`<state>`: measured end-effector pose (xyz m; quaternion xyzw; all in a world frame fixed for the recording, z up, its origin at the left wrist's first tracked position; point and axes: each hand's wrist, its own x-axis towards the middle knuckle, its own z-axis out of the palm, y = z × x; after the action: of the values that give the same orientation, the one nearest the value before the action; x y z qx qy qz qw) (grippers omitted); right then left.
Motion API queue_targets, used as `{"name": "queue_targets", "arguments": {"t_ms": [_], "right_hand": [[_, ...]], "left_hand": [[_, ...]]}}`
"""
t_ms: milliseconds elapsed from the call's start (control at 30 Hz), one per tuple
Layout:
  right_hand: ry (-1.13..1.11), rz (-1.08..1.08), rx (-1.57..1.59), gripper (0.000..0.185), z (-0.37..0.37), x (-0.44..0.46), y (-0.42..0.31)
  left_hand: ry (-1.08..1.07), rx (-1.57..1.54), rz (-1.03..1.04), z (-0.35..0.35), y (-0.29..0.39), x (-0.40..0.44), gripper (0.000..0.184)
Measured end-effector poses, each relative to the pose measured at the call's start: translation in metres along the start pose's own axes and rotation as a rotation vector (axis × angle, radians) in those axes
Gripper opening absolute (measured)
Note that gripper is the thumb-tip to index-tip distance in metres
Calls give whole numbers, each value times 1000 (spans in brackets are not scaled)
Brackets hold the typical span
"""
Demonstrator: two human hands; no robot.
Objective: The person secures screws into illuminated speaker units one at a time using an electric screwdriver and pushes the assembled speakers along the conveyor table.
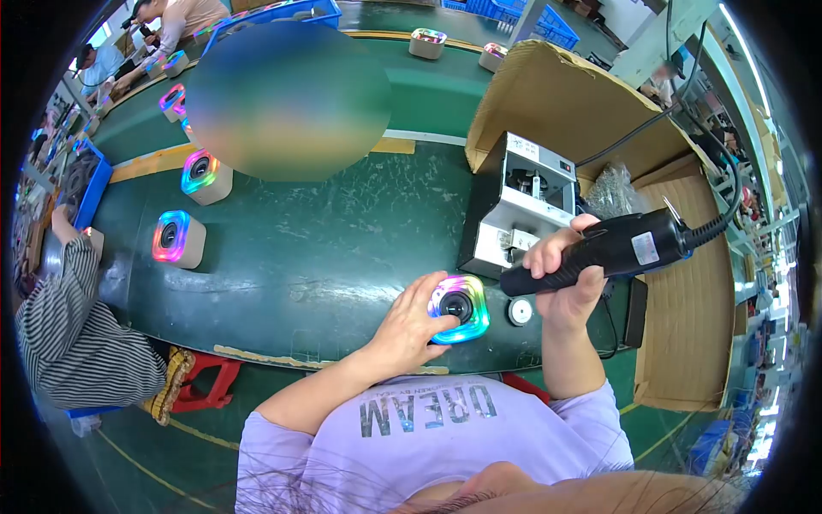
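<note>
My left hand (409,319) is closed around the near-left side of a small speaker (476,324) on the green bench. The speaker's rim glows in rainbow colours around a dark round cone, which faces up. My right hand (572,307) grips a black electric screwdriver (612,250), held level above the bench with its cable leading off to the upper right. The screwdriver's narrow end points left, and its bit cannot be made out. Below it lies a small round white-and-metal part (520,312). Just behind stands a black-and-silver screw feeder (527,201).
Two lit speakers (178,239) (205,177) stand on the green bench (342,248) at left. A large cardboard sheet (591,103) walls the right side behind the feeder. A co-worker's striped sleeve (81,274) is at far left. More speakers (426,43) sit along the far line.
</note>
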<state>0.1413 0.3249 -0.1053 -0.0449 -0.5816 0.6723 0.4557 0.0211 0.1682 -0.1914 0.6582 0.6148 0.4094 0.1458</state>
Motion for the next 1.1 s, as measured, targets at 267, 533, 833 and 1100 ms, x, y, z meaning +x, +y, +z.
{"name": "queue_targets", "arguments": {"t_ms": [267,533,833,1100], "right_hand": [[-102,141,20,56,15,4,19],[-145,182,69,54,18,5,20],[-66,91,38,62,10,3,19],[-163,231,65,61,17,6,21]], "left_hand": [[8,-28,5,0,-3,1,29],[21,-67,11,-1,-2,0,27],[8,-104,-23,-5,1,6,26],[-40,-75,-74,-8,5,9,27]]}}
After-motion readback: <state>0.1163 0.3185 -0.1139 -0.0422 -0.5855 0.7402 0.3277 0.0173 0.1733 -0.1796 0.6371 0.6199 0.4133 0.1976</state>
